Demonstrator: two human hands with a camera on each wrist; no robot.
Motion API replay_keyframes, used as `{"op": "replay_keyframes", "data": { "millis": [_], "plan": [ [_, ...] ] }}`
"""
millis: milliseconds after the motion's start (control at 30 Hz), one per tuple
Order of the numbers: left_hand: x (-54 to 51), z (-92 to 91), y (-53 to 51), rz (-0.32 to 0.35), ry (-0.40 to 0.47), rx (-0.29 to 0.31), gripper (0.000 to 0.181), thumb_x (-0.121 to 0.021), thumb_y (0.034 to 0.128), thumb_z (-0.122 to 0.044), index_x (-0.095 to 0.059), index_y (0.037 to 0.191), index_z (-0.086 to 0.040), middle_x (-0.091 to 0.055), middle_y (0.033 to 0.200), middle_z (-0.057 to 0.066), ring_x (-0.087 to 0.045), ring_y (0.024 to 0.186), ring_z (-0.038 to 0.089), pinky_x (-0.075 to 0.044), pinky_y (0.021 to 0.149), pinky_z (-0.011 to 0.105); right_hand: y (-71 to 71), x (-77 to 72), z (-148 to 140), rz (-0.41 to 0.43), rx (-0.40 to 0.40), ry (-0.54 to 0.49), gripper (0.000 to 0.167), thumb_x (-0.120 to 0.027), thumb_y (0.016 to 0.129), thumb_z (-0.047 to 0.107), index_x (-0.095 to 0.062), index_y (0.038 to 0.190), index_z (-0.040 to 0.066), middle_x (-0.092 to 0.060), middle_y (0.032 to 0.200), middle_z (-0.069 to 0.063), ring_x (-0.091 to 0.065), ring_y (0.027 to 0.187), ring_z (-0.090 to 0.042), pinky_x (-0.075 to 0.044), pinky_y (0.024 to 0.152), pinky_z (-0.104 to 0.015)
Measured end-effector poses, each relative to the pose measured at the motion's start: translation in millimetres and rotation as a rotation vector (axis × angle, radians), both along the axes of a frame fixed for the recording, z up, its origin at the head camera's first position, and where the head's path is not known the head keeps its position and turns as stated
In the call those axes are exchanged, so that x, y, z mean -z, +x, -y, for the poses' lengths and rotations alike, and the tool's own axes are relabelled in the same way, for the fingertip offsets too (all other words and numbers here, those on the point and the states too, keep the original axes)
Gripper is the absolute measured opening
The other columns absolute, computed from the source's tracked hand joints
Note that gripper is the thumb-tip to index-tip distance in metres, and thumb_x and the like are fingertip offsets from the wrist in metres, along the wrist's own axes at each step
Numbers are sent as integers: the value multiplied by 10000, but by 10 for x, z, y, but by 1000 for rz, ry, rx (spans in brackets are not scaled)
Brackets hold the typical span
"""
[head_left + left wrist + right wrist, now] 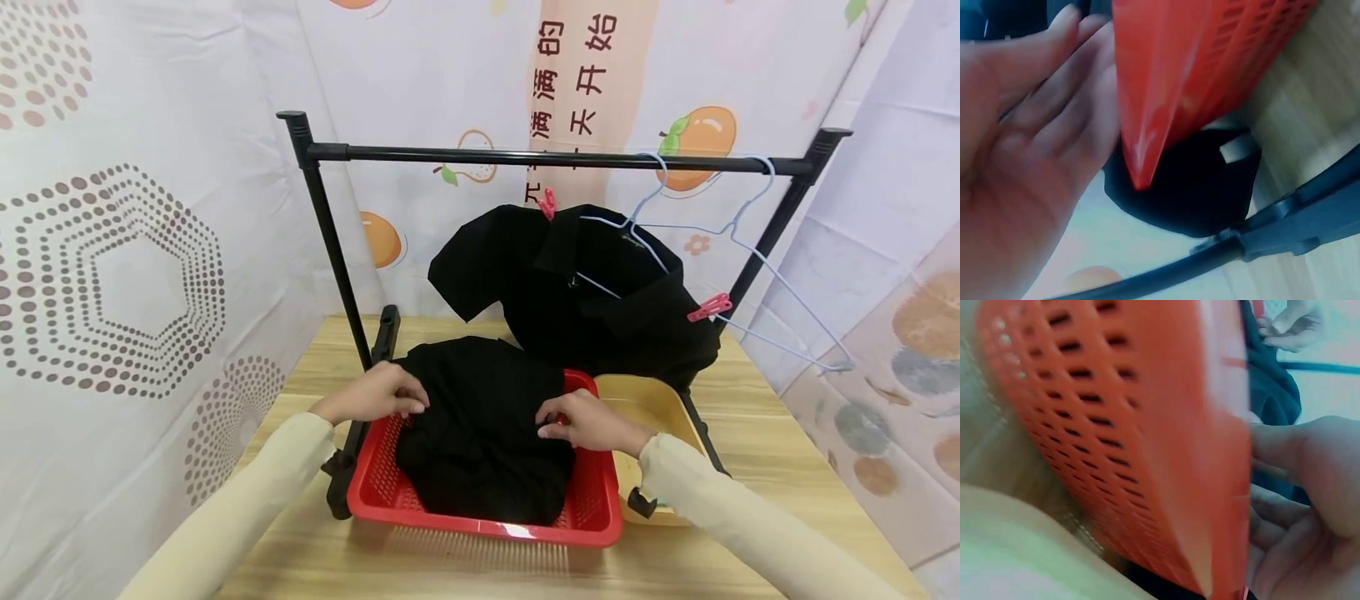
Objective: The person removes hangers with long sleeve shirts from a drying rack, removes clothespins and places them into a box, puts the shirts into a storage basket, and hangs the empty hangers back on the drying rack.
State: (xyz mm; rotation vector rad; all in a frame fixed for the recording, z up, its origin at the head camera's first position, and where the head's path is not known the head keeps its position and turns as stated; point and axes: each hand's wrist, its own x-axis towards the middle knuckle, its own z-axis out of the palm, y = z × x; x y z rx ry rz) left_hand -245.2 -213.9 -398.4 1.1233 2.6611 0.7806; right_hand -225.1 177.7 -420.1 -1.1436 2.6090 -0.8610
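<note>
A black cloth [487, 433] lies bunched in a red basket [483, 525]. At the basket's left side is my left hand [382, 393], thumb and fingers apart. In the left wrist view the left hand [1041, 125] has its fingers loosely extended beside the red basket [1160, 69]. My right hand [588, 421] is over the basket's right rim, fingers bent and thumb apart, near the cloth's edge. The right wrist view shows the right hand [1304, 487] partly behind the red basket [1166, 437]; its fingertips are hidden there.
Behind the basket stands a black rack [480, 156]. From it hangs a black shirt [615, 308] on a blue hanger, with pink clips [708, 307] on it. Another blue hanger [787, 287] hangs at the right. A yellow basket [645, 396] stands right of the red one.
</note>
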Motion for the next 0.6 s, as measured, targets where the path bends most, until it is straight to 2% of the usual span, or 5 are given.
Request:
{"op": "replay_keyframes", "data": {
  "millis": [67, 167, 233, 433, 600],
  "plan": [
    [-18, 20, -65, -83, 30, -127, 21, -780, 932, -133, -785, 922, -151, -705, 801, -77, -648, 687, 96, -537, 666, 314, -82, 4, -22, -54, 53, -6, 72, -710, 993, 174, -744, 987, 111, -650, 785, 53, -545, 547, -20, -514, 588, -251],
    [-43, 52, -130, -156, 4, -301, 142, -863, 851, -147, -726, 886, -140, -650, 769, -41, -595, 689, 129, -512, 671, 362, -199, -4, -77, -122, 165, -22, 84, -718, 988, 182, -729, 913, 146, -632, 745, 53, -545, 591, -50, -492, 597, -267],
    [-44, 83, -139, -117, -31, -371, 216, -878, 832, -146, -704, 951, -96, -630, 785, 8, -587, 681, 157, -510, 657, 366, -258, -5, -122, -109, 225, -40, 81, -720, 984, 162, -718, 906, 143, -637, 730, 15, -554, 595, -73, -495, 585, -278],
    [5, 178, -123, 166, 17, -506, 330, -818, 890, -129, -634, 1132, -1, -628, 793, 90, -629, 572, 216, -560, 569, 377, -401, 19, -181, -62, 257, -47, 78, -684, 1005, 143, -724, 939, 135, -631, 718, 21, -573, 589, -96, -504, 586, -296],
    [3, 190, -132, 178, 28, -546, 358, -803, 897, -122, -603, 1152, 29, -639, 750, 91, -621, 556, 214, -553, 573, 380, -530, 61, -124, -141, 214, -2, 73, -683, 1006, 169, -725, 947, 164, -613, 761, 88, -526, 652, -83, -461, 663, -303]
  ]
}}
